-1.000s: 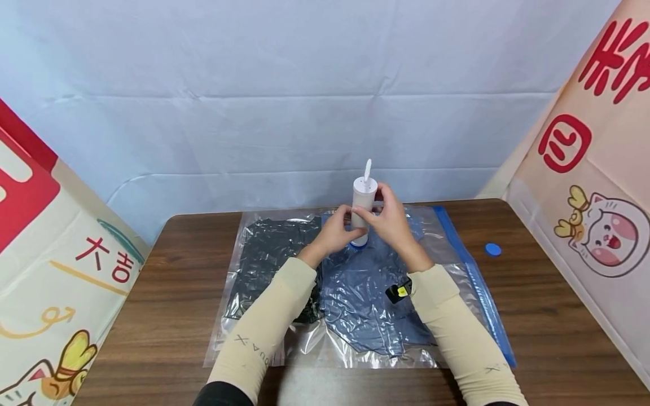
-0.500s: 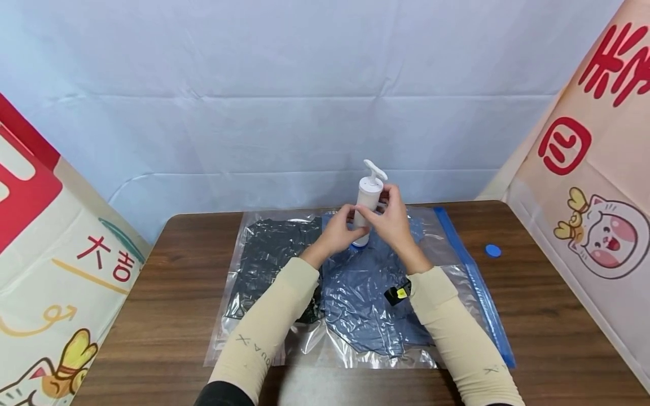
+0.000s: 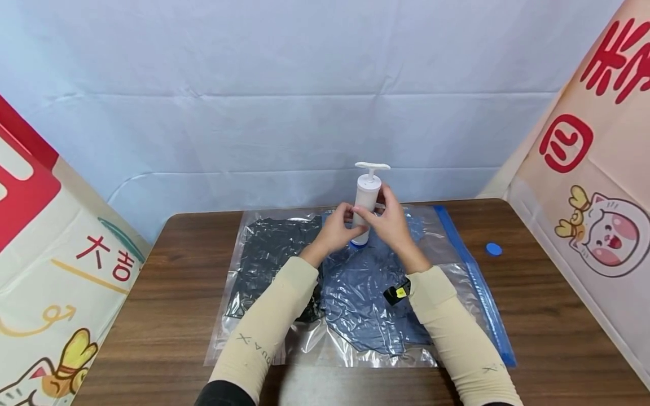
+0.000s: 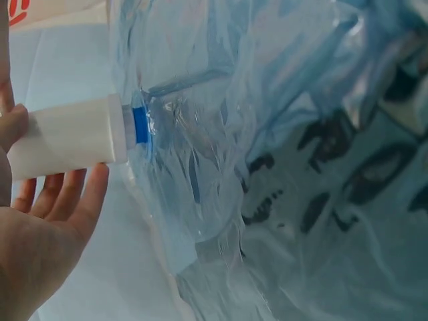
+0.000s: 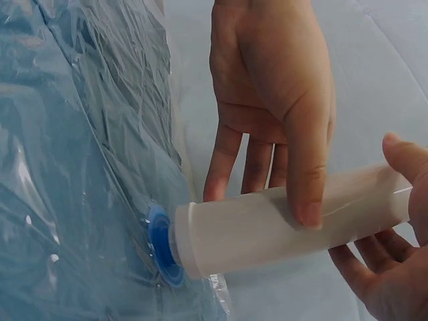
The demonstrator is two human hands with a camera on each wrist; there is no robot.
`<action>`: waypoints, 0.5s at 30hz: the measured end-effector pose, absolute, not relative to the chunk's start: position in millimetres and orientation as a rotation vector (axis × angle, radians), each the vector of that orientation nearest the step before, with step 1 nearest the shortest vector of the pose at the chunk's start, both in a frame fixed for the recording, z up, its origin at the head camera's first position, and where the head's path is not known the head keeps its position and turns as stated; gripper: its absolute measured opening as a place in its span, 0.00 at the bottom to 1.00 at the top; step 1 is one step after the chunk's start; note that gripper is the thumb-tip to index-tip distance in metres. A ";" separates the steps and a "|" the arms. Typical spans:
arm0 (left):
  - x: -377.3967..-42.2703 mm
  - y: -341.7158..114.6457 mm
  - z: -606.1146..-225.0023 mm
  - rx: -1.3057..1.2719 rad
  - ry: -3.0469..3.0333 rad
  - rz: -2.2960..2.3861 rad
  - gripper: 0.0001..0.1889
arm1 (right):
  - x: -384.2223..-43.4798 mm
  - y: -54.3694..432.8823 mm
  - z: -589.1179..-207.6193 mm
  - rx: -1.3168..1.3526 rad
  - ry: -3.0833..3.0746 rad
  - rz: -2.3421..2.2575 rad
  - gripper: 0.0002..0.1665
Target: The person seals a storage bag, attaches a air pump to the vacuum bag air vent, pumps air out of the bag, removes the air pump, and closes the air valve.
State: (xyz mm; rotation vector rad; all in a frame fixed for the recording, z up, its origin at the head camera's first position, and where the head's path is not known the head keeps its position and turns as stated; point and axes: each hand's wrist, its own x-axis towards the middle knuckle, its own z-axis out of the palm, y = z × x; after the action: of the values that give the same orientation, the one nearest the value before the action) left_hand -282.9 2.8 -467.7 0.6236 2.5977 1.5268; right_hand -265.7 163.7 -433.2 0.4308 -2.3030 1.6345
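A white hand pump [image 3: 367, 194] with a T-shaped handle stands nearly upright on the blue valve [image 5: 162, 244] of a clear vacuum storage bag [image 3: 310, 338]. My left hand [image 3: 332, 231] grips the lower part of its barrel, fingers on one side and thumb on the other. Higher up the barrel, my right hand [image 3: 391, 223] holds the pump, with its thumb across the front. In the left wrist view, the pump's narrow end meets the blue ring. Inside the bag lie a dark folded garment [image 3: 276, 254] and a blue folded garment [image 3: 365, 304].
A blue round cap [image 3: 493, 249] lies on the brown wooden table [image 3: 167, 316], right of the bag. The bag's blue zip edge [image 3: 477, 282] runs down its right side. A small black device [image 3: 396, 293] sits by the right cuff. Pale cloth hangs behind the table.
The pump has turned on the valve: its handle has gone from edge-on to broadside. Both hands stay around the barrel with little shift.
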 end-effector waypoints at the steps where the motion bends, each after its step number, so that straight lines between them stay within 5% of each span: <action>1: -283.3 3.3 -468.1 0.634 2.608 1.519 0.26 | -265.5 163.0 -433.8 0.422 -2.292 1.644 0.41; 15: -287.2 5.0 -473.1 0.704 2.656 1.556 0.29 | -248.1 152.1 -412.2 0.507 -2.242 1.741 0.36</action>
State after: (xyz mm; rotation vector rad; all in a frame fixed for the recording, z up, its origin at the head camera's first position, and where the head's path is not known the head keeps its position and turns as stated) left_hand -287.2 5.0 -473.1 0.7038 2.6564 1.5557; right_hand -248.1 152.1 -412.2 0.5075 -2.2415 1.7406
